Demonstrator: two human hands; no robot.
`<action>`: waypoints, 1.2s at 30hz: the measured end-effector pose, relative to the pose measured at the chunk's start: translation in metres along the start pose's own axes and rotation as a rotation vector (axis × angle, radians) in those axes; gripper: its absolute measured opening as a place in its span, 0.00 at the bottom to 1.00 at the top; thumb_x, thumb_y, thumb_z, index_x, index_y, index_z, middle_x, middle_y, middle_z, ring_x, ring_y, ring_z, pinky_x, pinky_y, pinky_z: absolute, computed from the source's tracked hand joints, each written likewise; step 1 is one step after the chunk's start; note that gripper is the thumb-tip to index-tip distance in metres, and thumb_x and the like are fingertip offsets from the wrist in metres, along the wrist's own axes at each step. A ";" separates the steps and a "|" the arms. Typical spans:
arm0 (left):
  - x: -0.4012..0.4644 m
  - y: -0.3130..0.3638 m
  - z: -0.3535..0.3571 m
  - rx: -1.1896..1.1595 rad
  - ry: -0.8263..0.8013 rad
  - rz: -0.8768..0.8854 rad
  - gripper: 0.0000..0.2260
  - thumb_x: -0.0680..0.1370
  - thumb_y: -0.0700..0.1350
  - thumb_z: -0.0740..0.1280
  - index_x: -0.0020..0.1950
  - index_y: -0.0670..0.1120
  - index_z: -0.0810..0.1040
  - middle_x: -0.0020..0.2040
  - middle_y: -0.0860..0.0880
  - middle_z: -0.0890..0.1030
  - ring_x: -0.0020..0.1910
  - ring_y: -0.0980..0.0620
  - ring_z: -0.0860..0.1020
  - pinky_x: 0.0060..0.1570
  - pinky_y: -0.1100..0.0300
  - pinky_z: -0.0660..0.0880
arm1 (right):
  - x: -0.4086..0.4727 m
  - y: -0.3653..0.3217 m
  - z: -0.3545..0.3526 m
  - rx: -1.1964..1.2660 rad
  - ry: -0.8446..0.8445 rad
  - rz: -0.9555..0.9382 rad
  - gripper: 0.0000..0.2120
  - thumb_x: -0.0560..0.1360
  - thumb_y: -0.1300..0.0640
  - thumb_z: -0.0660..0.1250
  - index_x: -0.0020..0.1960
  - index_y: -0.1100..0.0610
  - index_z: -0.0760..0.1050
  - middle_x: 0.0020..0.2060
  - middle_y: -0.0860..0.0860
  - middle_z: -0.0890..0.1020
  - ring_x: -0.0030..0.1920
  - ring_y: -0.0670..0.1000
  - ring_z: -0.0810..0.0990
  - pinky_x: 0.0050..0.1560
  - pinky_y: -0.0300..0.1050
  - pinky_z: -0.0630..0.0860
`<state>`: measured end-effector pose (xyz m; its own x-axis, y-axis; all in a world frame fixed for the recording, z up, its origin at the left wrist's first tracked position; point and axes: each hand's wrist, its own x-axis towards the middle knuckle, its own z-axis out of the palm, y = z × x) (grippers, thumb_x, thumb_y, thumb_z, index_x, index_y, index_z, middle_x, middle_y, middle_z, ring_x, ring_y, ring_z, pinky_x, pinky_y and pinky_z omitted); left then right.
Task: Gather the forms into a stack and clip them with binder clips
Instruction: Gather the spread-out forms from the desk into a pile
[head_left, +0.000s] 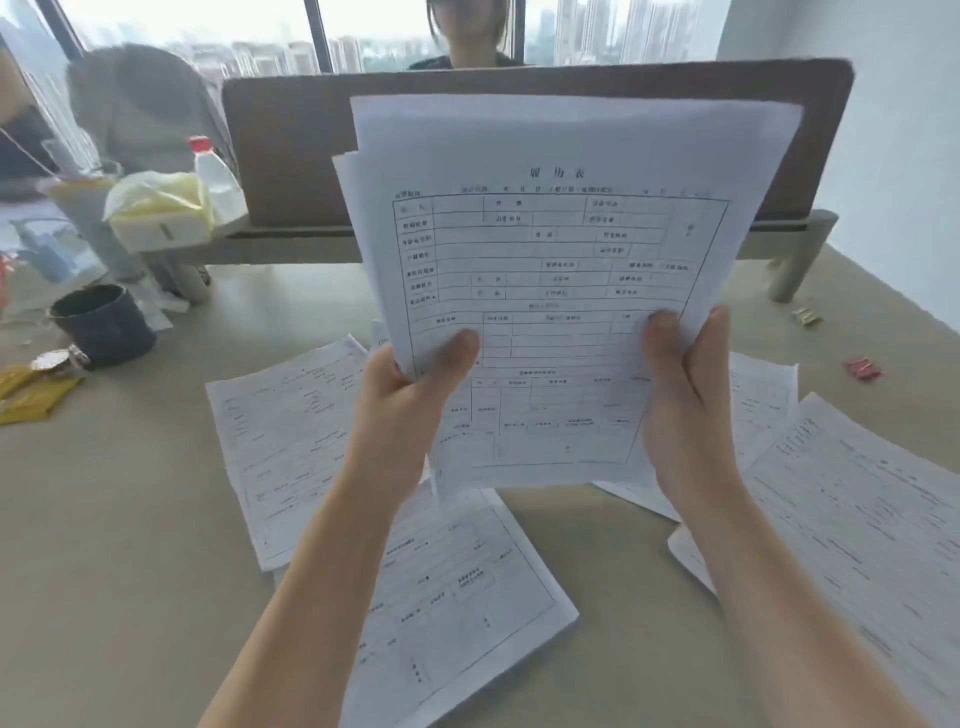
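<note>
While both hands, L (410, 384) & R (685, 384), grip stack (561, 249), long axis upright, print toward camera.

Form print (556, 291) blurred; right sheets (857, 519) cut off.

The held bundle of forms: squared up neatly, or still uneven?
Uneven: the bundle of forms shows offset sheet edges at its upper left, gripped by the left hand and right hand.

Desk (130, 493), beige. Brown divider panel (291, 150) at far edge. Left side: dark cup (104, 325), wristwatch (60, 358) just beside it, yellow packets (31, 392), red-capped white bottle (215, 174) (blurred).
</note>
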<state>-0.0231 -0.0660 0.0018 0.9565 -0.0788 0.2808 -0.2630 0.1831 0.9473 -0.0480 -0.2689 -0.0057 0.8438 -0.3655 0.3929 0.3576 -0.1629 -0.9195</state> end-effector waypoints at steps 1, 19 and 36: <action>-0.008 0.002 -0.002 -0.022 -0.015 0.022 0.11 0.81 0.36 0.67 0.52 0.50 0.87 0.51 0.49 0.90 0.54 0.46 0.88 0.51 0.48 0.85 | -0.008 -0.007 -0.003 -0.014 -0.016 -0.026 0.09 0.85 0.50 0.56 0.50 0.54 0.61 0.40 0.27 0.77 0.41 0.31 0.76 0.44 0.38 0.78; -0.053 0.005 -0.010 -0.012 -0.082 -0.055 0.09 0.74 0.46 0.71 0.52 0.55 0.88 0.53 0.52 0.90 0.56 0.50 0.87 0.61 0.44 0.81 | -0.058 -0.023 -0.009 0.040 -0.037 0.005 0.08 0.84 0.50 0.59 0.58 0.40 0.75 0.55 0.37 0.84 0.57 0.39 0.82 0.58 0.48 0.79; -0.034 -0.015 -0.041 -0.022 -0.125 -0.024 0.10 0.78 0.44 0.72 0.54 0.57 0.89 0.58 0.49 0.88 0.60 0.47 0.86 0.57 0.51 0.84 | -0.055 0.004 0.010 -0.016 0.005 -0.045 0.04 0.79 0.46 0.61 0.49 0.36 0.71 0.46 0.34 0.82 0.47 0.34 0.80 0.45 0.28 0.75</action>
<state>-0.0461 -0.0264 -0.0283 0.9390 -0.2049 0.2763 -0.2359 0.2011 0.9507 -0.0889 -0.2398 -0.0312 0.8250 -0.3618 0.4342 0.3887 -0.1943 -0.9006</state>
